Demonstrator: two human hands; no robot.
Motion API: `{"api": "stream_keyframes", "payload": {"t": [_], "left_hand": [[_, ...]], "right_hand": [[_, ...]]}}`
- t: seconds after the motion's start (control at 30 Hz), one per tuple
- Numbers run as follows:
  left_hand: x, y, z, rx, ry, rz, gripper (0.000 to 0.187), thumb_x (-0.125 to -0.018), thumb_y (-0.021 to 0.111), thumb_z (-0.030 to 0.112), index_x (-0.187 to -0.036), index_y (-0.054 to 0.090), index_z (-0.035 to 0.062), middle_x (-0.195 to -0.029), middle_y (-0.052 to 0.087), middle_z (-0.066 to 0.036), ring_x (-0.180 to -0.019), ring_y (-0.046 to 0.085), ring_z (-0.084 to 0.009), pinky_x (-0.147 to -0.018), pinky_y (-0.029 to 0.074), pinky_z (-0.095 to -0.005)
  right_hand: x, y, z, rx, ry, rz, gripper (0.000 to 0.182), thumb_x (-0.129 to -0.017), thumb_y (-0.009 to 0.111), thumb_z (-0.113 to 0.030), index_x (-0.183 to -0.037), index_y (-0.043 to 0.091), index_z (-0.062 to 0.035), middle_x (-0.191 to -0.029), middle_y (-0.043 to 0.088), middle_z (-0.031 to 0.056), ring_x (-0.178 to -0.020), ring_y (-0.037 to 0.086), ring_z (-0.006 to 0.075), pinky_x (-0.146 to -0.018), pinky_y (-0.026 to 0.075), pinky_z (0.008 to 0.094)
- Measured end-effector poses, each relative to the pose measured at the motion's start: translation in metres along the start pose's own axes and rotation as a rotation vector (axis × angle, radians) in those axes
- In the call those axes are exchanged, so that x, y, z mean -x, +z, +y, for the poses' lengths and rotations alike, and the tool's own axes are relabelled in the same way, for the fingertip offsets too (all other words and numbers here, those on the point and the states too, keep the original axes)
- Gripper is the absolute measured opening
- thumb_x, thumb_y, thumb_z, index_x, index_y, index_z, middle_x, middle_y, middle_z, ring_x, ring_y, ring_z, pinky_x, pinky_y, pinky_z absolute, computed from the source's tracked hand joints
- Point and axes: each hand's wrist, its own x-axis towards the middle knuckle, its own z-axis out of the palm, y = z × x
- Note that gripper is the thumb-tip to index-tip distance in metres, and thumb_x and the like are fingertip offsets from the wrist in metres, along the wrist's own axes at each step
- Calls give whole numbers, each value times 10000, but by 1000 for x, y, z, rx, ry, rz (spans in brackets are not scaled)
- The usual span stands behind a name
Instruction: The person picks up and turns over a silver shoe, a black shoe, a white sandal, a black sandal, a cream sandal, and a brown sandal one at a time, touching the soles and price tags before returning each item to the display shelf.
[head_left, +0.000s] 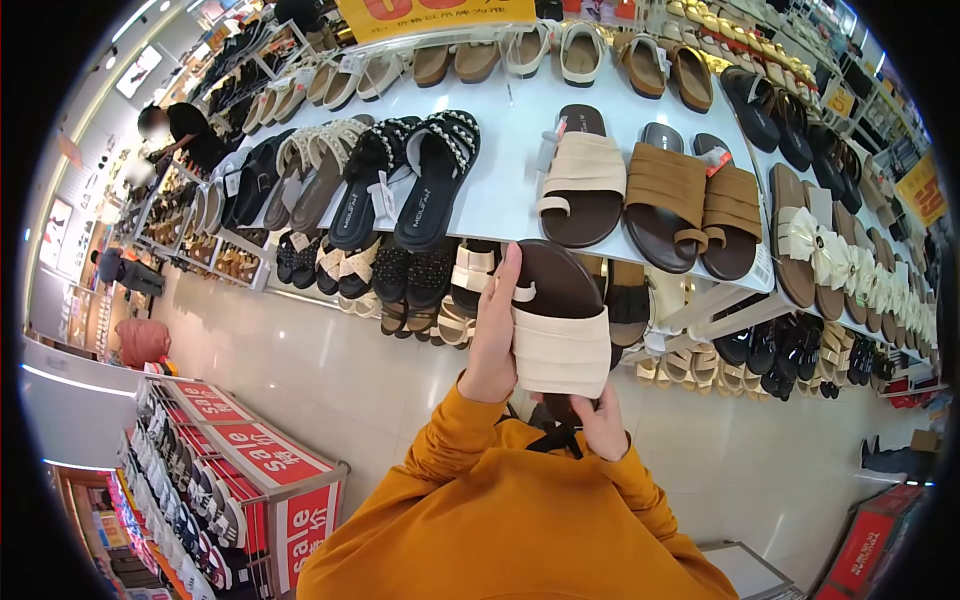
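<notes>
A cream slide sandal (562, 350) with a dark brown footbed and a toe loop is held up in front of my chest, its toe end towards the shelf. My left hand (490, 340) grips its left side, with one finger stretched along the edge and the others partly hidden. Lower down, my right hand (603, 424) holds the heel end, and some of its fingers are out of sight beneath. Just beyond, a matching cream sandal (585, 180) lies on the white shelf (510, 165), beside a pair of brown slide sandals (664, 190).
Black slippers with studded straps (437, 180) stand further left on the shelf. More sandals fill the lower racks. A red sale stand (262, 452) with shoes is at the lower left. Another person (187, 135) leans over a rack at the far left. A yellow sign (435, 15) hangs above.
</notes>
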Motion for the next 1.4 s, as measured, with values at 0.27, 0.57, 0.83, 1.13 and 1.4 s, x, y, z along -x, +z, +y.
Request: {"api": "stream_keyframes", "payload": {"t": [0.27,0.57,0.83,1.13,1.4], "left_hand": [[-7,-26,8,329,-232,-640,503,-1010,481,399,-1414,436,102,-952,631,6,-814,616,-56,-743,540,-262],[36,-15,9,228,234,-369,861,-939,269,670,-1486,239,6,-1428,397,-242,-1362,359,-360,-1145,266,-531],[27,-30,18,289,192,-375,663,-929,307,414,-1441,343,-6,-1329,512,-234,-1235,504,-363,-1111,346,-500],[3,-47,47,509,83,-489,657,-915,372,378,-1448,326,-3,-1375,456,-257,-1267,470,-366,-1118,350,-444],[-5,-32,56,416,-33,-489,674,-935,380,403,-1448,315,-29,-1393,439,-277,-1261,483,-363,-1103,372,-430]], "right_hand": [[-26,-32,-60,501,-317,-363,504,-781,704,-29,-1269,580,-14,-1012,641,149,-850,620,313,-772,499,327],[-17,-1,-100,1136,-641,177,727,-538,698,5,-1238,662,-189,-1019,571,76,-876,571,289,-742,476,383],[-27,1,-96,1137,-704,64,658,-561,751,-37,-1201,672,-167,-1032,575,78,-965,588,282,-971,480,464],[-27,-15,-109,979,-640,-51,639,-568,826,-175,-1187,678,-132,-987,647,67,-814,634,242,-740,527,346],[-31,5,-99,1024,-814,-88,643,-627,866,-401,-1178,682,-125,-963,656,88,-701,632,219,-577,503,302]]}}
